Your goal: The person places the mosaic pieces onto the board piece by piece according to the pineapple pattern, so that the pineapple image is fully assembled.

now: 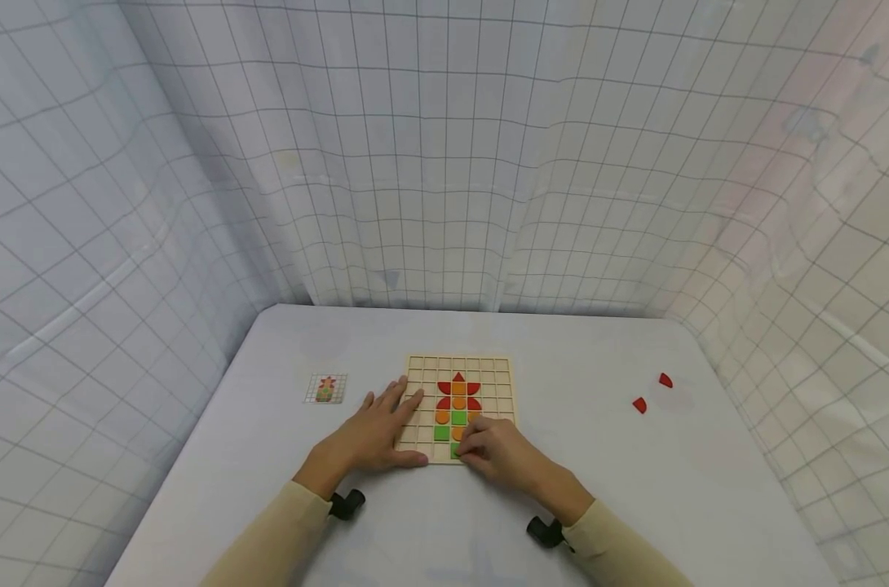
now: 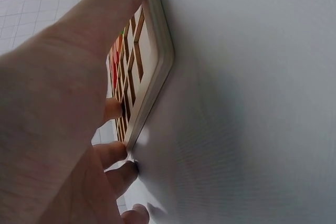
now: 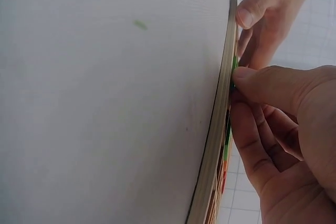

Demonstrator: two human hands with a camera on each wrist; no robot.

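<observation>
A wooden grid board [image 1: 497, 371] lies flat on the white table, bearing a figure of red, orange and green pieces. My left hand [image 1: 374, 432] rests spread across its left side, thumb on the near edge; fingertips reach the board's rim in the left wrist view. At the near edge, my right hand [image 1: 505, 452] has its thumb and fingertips together on a green piece [image 1: 455, 450], partly hidden by them. Just above, an orange round piece [image 1: 457, 434] and a green square [image 1: 441, 434] sit in cells. The right wrist view shows the thumb [image 3: 252, 80] low against the board.
A small pattern card [image 1: 325, 389] with a similar figure lies left of the board. Two red quarter-circle pieces [image 1: 639, 405] lie apart on the far right of the table. Gridded white curtains [image 1: 444, 204] enclose the back and sides. Each wrist wears a black camera [image 1: 546, 531].
</observation>
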